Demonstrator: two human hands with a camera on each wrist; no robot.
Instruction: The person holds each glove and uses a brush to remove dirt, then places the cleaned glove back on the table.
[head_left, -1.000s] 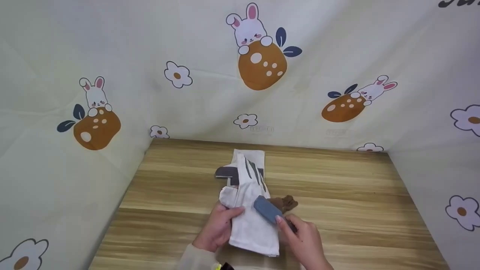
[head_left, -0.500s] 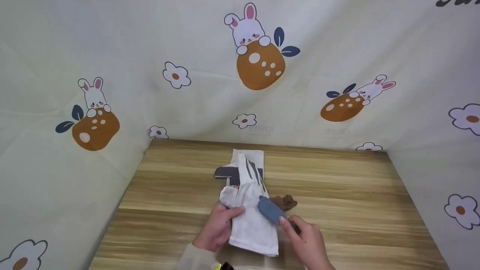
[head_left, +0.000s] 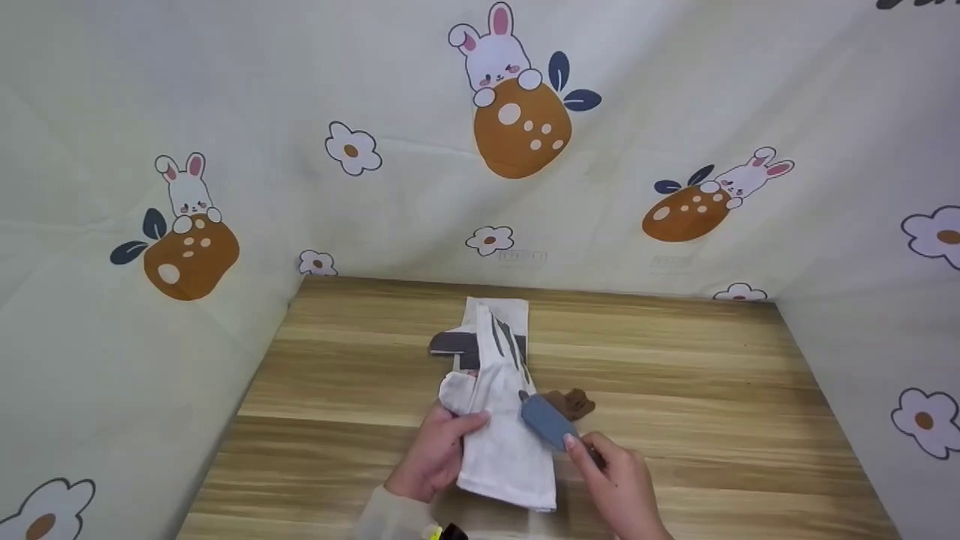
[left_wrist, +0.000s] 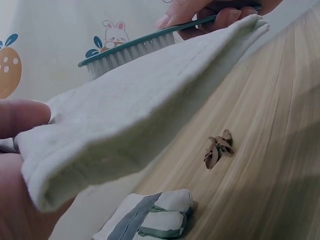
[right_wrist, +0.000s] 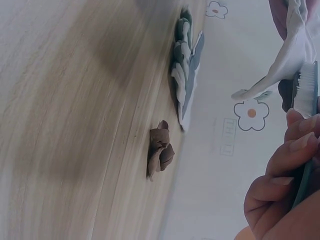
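Observation:
A white work glove [head_left: 510,454] with dark stripes on its fingers is held up over the table by my left hand [head_left: 433,454], thumb on top of the cloth. In the left wrist view the glove's open cuff [left_wrist: 150,117] faces the camera. My right hand [head_left: 621,480] grips the handle of a blue-grey brush [head_left: 546,421], thumb along its back. The brush's pale bristles [left_wrist: 135,51] point down at the upper side of the glove. A second white and dark glove [head_left: 501,311] lies behind, partly hidden by the held one.
A crumpled brown piece [head_left: 579,405] lies on the wood-grain table [head_left: 697,420], right of the held glove and partly hidden by the brush. Pale printed fabric [head_left: 405,202] with rabbits and flowers encloses the table at the back and both sides.
The brush and right hand have shifted slightly right and toward me along the glove. The left hand and both gloves stay almost still.

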